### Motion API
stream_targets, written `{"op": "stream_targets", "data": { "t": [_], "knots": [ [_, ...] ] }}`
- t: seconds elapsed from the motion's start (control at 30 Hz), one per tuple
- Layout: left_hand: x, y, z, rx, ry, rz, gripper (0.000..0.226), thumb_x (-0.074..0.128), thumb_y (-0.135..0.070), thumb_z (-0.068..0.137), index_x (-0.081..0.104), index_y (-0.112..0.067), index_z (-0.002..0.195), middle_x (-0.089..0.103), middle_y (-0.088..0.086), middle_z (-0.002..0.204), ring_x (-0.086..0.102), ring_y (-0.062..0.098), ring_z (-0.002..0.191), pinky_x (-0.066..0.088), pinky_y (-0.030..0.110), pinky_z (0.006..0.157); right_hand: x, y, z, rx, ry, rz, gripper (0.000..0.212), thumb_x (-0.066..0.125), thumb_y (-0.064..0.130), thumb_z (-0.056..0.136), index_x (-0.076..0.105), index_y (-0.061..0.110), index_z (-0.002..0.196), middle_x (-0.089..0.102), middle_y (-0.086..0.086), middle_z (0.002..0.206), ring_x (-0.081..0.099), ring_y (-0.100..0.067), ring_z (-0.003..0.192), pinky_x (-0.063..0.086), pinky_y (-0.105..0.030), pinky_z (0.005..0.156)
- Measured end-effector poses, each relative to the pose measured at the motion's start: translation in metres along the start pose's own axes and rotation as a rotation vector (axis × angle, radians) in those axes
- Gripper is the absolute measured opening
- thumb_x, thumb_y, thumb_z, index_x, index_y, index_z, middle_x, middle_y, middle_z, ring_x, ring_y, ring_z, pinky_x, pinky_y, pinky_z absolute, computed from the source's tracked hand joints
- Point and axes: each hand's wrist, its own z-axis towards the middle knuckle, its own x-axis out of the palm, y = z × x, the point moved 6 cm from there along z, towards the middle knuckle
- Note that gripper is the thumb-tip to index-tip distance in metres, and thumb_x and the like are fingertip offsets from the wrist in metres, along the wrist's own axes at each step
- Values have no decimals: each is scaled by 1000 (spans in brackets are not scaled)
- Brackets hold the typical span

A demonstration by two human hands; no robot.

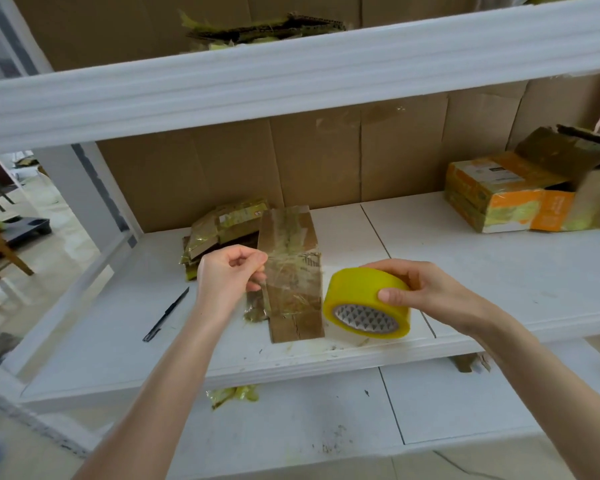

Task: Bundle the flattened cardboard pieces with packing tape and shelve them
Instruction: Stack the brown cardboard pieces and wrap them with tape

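Flattened cardboard bundle [289, 233], a long brown stack crossed by glossy bands of clear tape, lying flat on the middle shelf [465, 244] of a white rack, its near end close to the shelf's front edge and its far end pointing toward the cardboard back panel [222, 168]. Left hand [227, 277]: fingers curled, thumb and forefinger pinching the free end of a tape strip [291, 275] at the bundle's left edge; the strip appears to stretch across the top of the bundle toward the right. Right hand [426, 289]: fingers and thumb wrapped round a yellow tape roll [364, 289], held tilted just beside the bundle's right edge, with the patterned inner core facing the camera; whether the roll rests on the shelf or is held clear of it cannot be told. Behind and to the left of the bundle, touching it, a second taped cardboard bundle [222, 230] with yellowish wrapping. Left of the hands, a slim black knife [167, 315] lies on the shelf, apart from both bundles. At the far right of the same shelf, orange printed boxes [492, 199] with an opened flap. On the upper shelf, another taped cardboard stack [257, 29]. On the lower shelf, crumpled yellowish tape scraps [232, 394].
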Motion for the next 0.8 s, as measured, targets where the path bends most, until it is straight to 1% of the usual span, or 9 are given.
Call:
{"op": "stream_targets", "data": {
  "t": [0.1,0.17,0.23,0.33,0.4,0.47,0.57,0.67,0.8],
  "knots": [
    [-3,6,-4,-10,-27,19,13,68,-13,86,72,-18,74,68,-1,59,63,7,53,51,16,51,-9,2,3,4,-80,-167,33,68,43,77,64,38,109,68,18,98,63,-5,94,52,-16,73],
    [-7,12,-6,-33,-64,14,10,68,-13,86,73,-13,77,68,-2,60,63,6,54,51,16,50,-17,2,10,34,-191,-450,27,69,46,80,61,43,106,63,21,93,60,-8,89,49,-19,73],
    [-10,16,-6,-47,-78,1,10,68,-13,86,73,-13,77,68,-1,61,63,6,54,52,16,51,-21,0,15,80,-250,-697,28,68,45,84,60,45,111,59,20,96,56,-9,89,48,-26,78],
    [-18,21,-6,-66,-117,-28,12,68,-13,86,72,-17,75,67,-3,59,63,5,53,52,15,51,-19,-6,17,99,-160,-582,24,64,37,89,58,48,110,60,16,103,57,-6,91,48,-23,79],
    [-23,25,-5,-73,-152,-42,16,68,-13,86,71,-21,72,67,-5,58,63,5,53,50,14,50,-20,-9,20,105,-169,-573,24,60,35,92,60,47,112,61,14,106,57,-7,93,49,-25,81],
    [-25,28,-5,-73,-170,-43,17,68,-14,86,70,-23,71,67,-6,58,62,5,52,50,13,49,-24,-9,27,135,-268,-699,24,57,41,91,60,48,114,59,14,103,54,-10,96,50,-32,80],
    [-24,30,-3,-74,-196,-61,19,67,-14,87,69,-25,71,67,-6,57,62,4,51,50,13,49,-23,-3,37,146,-433,-844,26,55,48,90,58,50,115,60,12,102,50,-15,96,43,-30,70],
    [-24,32,2,-59,-221,-91,20,66,-13,88,68,-26,72,66,-5,57,62,3,53,51,14,50,-20,3,46,110,-525,-872,28,54,47,91,59,49,118,65,6,105,53,-20,97,39,-28,66],
    [-23,32,10,-37,-199,-88,18,66,-15,87,68,-26,73,67,-8,58,63,3,54,50,13,51,-18,4,51,75,-601,-843,22,56,42,92,64,43,113,64,5,98,43,-13,84,36,-24,60]
  ]
}}
